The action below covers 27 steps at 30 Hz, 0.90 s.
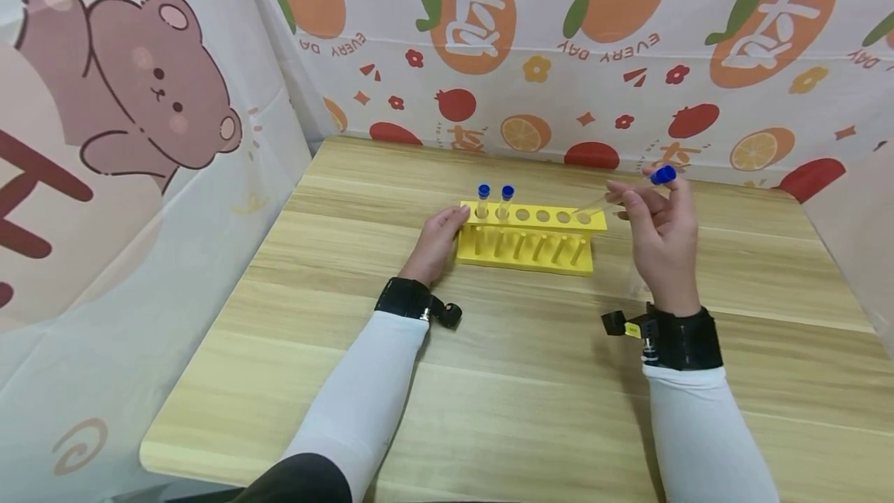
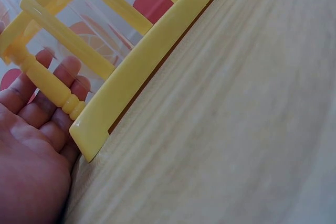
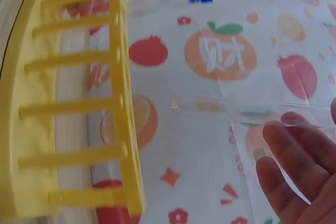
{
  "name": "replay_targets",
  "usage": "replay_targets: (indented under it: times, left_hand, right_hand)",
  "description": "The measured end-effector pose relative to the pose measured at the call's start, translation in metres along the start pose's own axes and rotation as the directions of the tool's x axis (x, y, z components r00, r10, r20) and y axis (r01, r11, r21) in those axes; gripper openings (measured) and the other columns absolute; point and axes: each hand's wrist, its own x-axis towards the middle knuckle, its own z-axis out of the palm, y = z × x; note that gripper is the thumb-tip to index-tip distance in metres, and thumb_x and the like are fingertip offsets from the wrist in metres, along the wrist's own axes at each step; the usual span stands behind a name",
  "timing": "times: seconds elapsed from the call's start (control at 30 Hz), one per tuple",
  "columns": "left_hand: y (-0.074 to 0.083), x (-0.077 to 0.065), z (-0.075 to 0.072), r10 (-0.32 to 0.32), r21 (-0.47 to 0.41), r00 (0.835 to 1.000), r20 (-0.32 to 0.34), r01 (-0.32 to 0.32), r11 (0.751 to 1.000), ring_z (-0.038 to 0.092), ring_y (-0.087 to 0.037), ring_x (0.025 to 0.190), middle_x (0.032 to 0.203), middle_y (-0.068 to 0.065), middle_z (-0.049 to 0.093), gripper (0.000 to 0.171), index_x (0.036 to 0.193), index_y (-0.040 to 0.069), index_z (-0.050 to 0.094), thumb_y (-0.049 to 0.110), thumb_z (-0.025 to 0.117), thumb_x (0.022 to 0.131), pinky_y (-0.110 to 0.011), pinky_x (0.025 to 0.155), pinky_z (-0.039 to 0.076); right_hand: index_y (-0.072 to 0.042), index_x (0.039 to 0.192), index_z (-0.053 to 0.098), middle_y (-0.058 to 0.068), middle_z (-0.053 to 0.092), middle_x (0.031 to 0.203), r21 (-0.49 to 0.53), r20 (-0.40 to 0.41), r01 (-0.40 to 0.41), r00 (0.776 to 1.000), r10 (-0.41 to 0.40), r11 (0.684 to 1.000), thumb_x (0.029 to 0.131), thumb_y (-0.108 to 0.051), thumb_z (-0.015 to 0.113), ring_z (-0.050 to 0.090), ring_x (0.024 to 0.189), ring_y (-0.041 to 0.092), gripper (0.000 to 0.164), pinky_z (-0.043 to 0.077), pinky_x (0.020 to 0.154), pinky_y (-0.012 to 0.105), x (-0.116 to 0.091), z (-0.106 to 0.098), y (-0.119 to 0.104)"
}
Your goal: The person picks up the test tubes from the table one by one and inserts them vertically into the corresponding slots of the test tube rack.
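On the far half of the desk, the yellow rack holds two blue-capped tubes in its leftmost holes; their clear walls are hard to make out. My left hand grips the rack's left end, fingers partly behind the post. My right hand pinches a third tube, tilted, tip just above the right-end holes; its blue cap is cut off in the right wrist view.
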Motion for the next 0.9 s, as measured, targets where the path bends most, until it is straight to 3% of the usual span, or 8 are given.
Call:
replay_targets:
  times: [0.3, 0.53, 0.6, 0.73, 0.9]
  left_hand:
    - [0.0, 0.0, 0.0, -0.011, -0.043, 1.0, -0.011, 0.01, 0.999, 0.05, -0.013, 0.1, 0.106, -0.004, 0.059, 0.04, 0.098, 0.003, 0.062, 0.042, 0.054, 0.093, -0.029, 0.095, 0.041]
    - [-0.002, 0.0, -0.001, -0.027, -0.048, 1.0, -0.002, 0.027, 0.999, 0.052, -0.014, 0.101, 0.109, -0.004, 0.06, 0.042, 0.1, 0.004, 0.063, 0.045, 0.056, 0.092, -0.03, 0.093, 0.043]
    - [-0.002, -0.001, 0.0, -0.032, -0.047, 0.999, 0.004, 0.032, 0.998, 0.052, -0.014, 0.103, 0.111, -0.004, 0.06, 0.043, 0.101, 0.004, 0.063, 0.045, 0.056, 0.092, -0.031, 0.095, 0.042]
    - [-0.001, -0.002, 0.0, -0.037, -0.033, 0.999, 0.005, 0.037, 0.999, 0.051, -0.015, 0.108, 0.116, -0.005, 0.06, 0.046, 0.105, 0.005, 0.063, 0.048, 0.055, 0.091, -0.033, 0.1, 0.04]
    - [0.003, -0.001, -0.001, -0.034, -0.004, 0.999, 0.001, 0.034, 0.999, 0.051, -0.015, 0.109, 0.117, -0.005, 0.06, 0.049, 0.107, 0.007, 0.064, 0.052, 0.054, 0.09, -0.034, 0.102, 0.039]
  right_hand:
    - [-0.005, 0.121, 0.046, 0.02, 0.065, 0.108, -0.009, 0.067, 0.006, 0.998, -0.005, 1.0, 0.095, -0.009, 0.052, 0.065, 0.095, 0.024, 0.027, 0.052, 0.081, 0.021, 0.001, 0.029, -0.007]
    - [-0.006, 0.125, 0.048, 0.023, 0.063, 0.105, 0.012, 0.095, 0.017, 0.995, -0.018, 1.0, 0.094, -0.005, 0.053, 0.062, 0.087, 0.007, 0.031, 0.049, 0.076, 0.016, 0.006, 0.053, -0.01]
    - [-0.005, 0.126, 0.048, 0.022, 0.064, 0.104, -0.008, 0.107, 0.019, 0.994, -0.018, 1.0, 0.094, -0.005, 0.054, 0.062, 0.088, 0.009, 0.033, 0.049, 0.077, 0.016, 0.006, 0.058, -0.01]
    - [-0.005, 0.128, 0.048, 0.02, 0.064, 0.102, -0.017, 0.127, 0.012, 0.992, -0.01, 1.0, 0.093, -0.006, 0.056, 0.063, 0.091, 0.023, 0.035, 0.05, 0.08, 0.017, 0.008, 0.065, -0.003]
    - [-0.011, 0.128, 0.05, 0.009, 0.066, 0.102, -0.043, 0.134, -0.017, 0.991, 0.023, 0.999, 0.093, -0.013, 0.057, 0.064, 0.09, 0.017, 0.035, 0.051, 0.08, 0.018, 0.013, 0.071, 0.016]
